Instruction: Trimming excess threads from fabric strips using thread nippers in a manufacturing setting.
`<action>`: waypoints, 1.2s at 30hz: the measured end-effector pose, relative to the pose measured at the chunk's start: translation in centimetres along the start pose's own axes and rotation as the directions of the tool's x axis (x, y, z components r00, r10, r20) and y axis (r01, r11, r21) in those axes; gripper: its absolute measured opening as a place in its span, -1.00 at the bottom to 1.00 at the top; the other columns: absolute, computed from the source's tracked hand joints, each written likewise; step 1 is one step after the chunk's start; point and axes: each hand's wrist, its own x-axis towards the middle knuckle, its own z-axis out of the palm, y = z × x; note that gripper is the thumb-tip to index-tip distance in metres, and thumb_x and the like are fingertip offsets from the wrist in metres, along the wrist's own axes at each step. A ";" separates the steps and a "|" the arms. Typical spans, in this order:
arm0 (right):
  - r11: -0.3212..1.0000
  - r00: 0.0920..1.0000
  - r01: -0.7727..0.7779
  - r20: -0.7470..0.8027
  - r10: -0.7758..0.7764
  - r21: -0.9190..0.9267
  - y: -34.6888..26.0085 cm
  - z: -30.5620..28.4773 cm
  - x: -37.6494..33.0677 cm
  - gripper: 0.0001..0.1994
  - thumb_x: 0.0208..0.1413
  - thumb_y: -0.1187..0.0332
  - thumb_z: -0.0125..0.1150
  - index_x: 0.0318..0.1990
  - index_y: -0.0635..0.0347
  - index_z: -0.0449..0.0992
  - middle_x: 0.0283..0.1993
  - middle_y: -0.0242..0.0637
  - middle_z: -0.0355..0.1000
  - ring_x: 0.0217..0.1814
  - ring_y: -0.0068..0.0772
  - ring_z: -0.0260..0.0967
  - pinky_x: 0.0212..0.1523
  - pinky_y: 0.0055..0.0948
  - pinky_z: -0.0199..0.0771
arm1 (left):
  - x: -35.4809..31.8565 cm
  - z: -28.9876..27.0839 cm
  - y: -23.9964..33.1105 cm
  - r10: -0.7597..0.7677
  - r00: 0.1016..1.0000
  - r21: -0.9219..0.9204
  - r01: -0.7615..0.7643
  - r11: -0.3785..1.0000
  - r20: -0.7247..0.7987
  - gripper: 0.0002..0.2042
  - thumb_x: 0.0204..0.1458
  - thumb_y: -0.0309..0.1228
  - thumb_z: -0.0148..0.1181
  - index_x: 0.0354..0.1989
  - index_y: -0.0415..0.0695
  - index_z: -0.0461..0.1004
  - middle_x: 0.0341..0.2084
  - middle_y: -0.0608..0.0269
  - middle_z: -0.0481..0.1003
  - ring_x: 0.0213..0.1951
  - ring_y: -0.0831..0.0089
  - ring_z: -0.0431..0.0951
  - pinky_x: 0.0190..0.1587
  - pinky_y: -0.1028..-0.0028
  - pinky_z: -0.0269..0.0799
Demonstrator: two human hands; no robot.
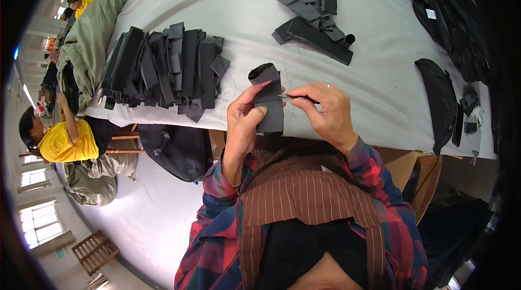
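Observation:
My left hand (244,119) pinches a dark grey fabric strip (269,120) between thumb and fingers, just above the near edge of the table. The strip's upper end curls over into a loop. In my right hand (329,115), thumb and forefinger close on a thin pointed tool (304,98) with a dark handle; its exact kind is too small to tell. The tool's tip meets or nearly meets the strip's right edge. Beyond my left hand, many similar strips lie in a row of stacks (160,67). A smaller loose heap of strips (315,18) lies farther off.
A pale cloth covers the table (244,13), with loose threads on it. Black items (450,24) and a curved black piece (437,103) lie at the right. Below stand a cardboard box (396,168) and a black bag (176,149). A person in yellow (70,141) works at the left beside green fabric (92,43).

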 end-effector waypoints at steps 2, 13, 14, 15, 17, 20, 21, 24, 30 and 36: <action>0.994 0.997 0.060 -0.033 -0.064 -0.095 0.0 0.0 0.1 -0.94 -0.04 0.33 0.26 -0.39 0.03 0.56 -0.46 -0.43 0.49 -0.47 -0.30 0.35 -0.41 -0.39 0.21 | 0.1 -0.1 0.0 -0.023 1.000 -0.010 0.023 1.000 -0.002 -0.50 -0.14 -0.67 -0.16 0.09 -0.35 0.33 -0.09 -0.07 0.47 -0.14 0.31 0.55 -0.07 0.43 0.46; 0.976 0.991 0.010 -0.134 0.020 0.217 -1.4 0.8 1.2 -0.75 -0.13 0.37 0.32 -0.22 0.04 0.52 -0.35 -0.41 0.48 -0.38 -0.40 0.42 -0.38 -0.45 0.26 | -0.3 -0.4 -0.1 -0.062 0.998 -0.045 0.062 0.997 0.012 -0.55 -0.08 -0.64 -0.11 0.07 -0.32 0.35 -0.15 0.08 0.50 -0.22 0.46 0.54 -0.14 0.52 0.45; 0.993 0.990 0.094 -0.115 -0.085 0.069 -1.7 0.7 1.6 -0.73 -0.14 0.40 0.32 -0.20 0.04 0.51 -0.32 -0.41 0.48 -0.38 -0.39 0.42 -0.40 -0.45 0.26 | -0.5 -0.4 -0.4 -0.051 0.999 0.057 0.051 0.997 -0.001 -0.59 -0.07 -0.63 -0.09 0.03 -0.32 0.37 -0.18 0.16 0.48 -0.24 0.54 0.50 -0.16 0.58 0.41; 0.989 0.985 0.146 -0.088 -0.149 -0.035 -1.1 0.8 1.8 -0.77 -0.16 0.43 0.30 -0.27 0.05 0.51 -0.38 -0.39 0.47 -0.40 -0.37 0.41 -0.42 -0.45 0.25 | -0.5 -0.1 -0.6 -0.042 0.999 0.155 0.042 0.987 -0.004 -0.63 -0.05 -0.63 -0.07 0.00 -0.32 0.39 -0.21 0.25 0.47 -0.27 0.61 0.46 -0.19 0.63 0.36; 0.990 0.987 0.131 -0.085 -0.136 -0.061 -0.1 0.5 2.0 -0.79 -0.18 0.45 0.30 -0.31 0.07 0.50 -0.42 -0.37 0.46 -0.43 -0.34 0.40 -0.43 -0.44 0.26 | -0.7 0.9 -0.4 -0.053 0.998 0.226 0.045 0.973 0.027 -0.71 -0.02 -0.63 -0.03 -0.08 -0.28 0.42 -0.30 0.38 0.44 -0.30 0.70 0.38 -0.23 0.68 0.29; 0.984 0.972 0.079 -0.232 -0.040 0.161 0.1 0.6 2.7 -0.86 -0.16 0.52 0.28 -0.39 0.18 0.46 -0.54 -0.31 0.40 -0.54 -0.37 0.34 -0.46 -0.45 0.27 | -0.9 0.8 -1.1 0.036 0.998 0.250 -0.049 0.967 0.059 -0.71 0.00 -0.61 0.00 -0.05 -0.27 0.38 -0.31 0.36 0.45 -0.31 0.70 0.39 -0.24 0.68 0.29; 0.973 0.973 -0.018 -0.218 0.070 0.231 -0.2 0.1 3.0 -0.87 -0.14 0.54 0.27 -0.40 0.23 0.44 -0.55 -0.30 0.38 -0.55 -0.40 0.30 -0.46 -0.47 0.27 | -0.9 0.9 -0.8 0.092 0.994 0.238 -0.103 0.966 0.058 -0.70 0.02 -0.60 0.03 -0.03 -0.26 0.36 -0.31 0.35 0.46 -0.32 0.70 0.39 -0.25 0.68 0.30; 0.911 0.964 -0.133 -0.163 0.211 0.389 0.0 0.0 3.6 -0.88 -0.07 0.55 0.25 -0.41 0.30 0.41 -0.53 -0.29 0.32 -0.57 -0.48 0.21 -0.48 -0.53 0.25 | -0.8 1.9 0.7 0.014 0.999 0.166 -0.019 0.986 0.032 -0.69 0.08 -0.53 0.08 0.01 -0.25 0.32 -0.33 0.32 0.48 -0.35 0.72 0.39 -0.31 0.70 0.29; 0.966 0.940 0.200 -0.310 -0.142 0.166 -0.3 1.1 3.1 -0.86 -0.18 0.60 0.23 -0.42 0.25 0.43 -0.45 -0.30 0.32 -0.60 -0.34 0.25 -0.54 -0.49 0.26 | 0.8 0.1 -1.0 0.002 0.998 0.303 0.017 0.953 -0.064 -0.85 0.13 -0.45 0.12 -0.24 -0.30 0.47 -0.51 0.40 0.49 -0.46 0.76 0.36 -0.42 0.73 0.24; 0.962 0.951 0.265 -0.179 -0.252 0.057 0.1 2.4 0.8 -0.76 -0.35 0.63 0.14 -0.42 0.14 0.50 -0.44 -0.34 0.37 -0.56 -0.29 0.35 -0.55 -0.41 0.33 | 0.4 0.2 -0.3 -0.001 0.990 0.098 0.015 0.995 -0.140 -0.83 0.14 -0.42 0.10 -0.38 -0.30 0.51 -0.53 0.43 0.48 -0.49 0.75 0.36 -0.43 0.70 0.25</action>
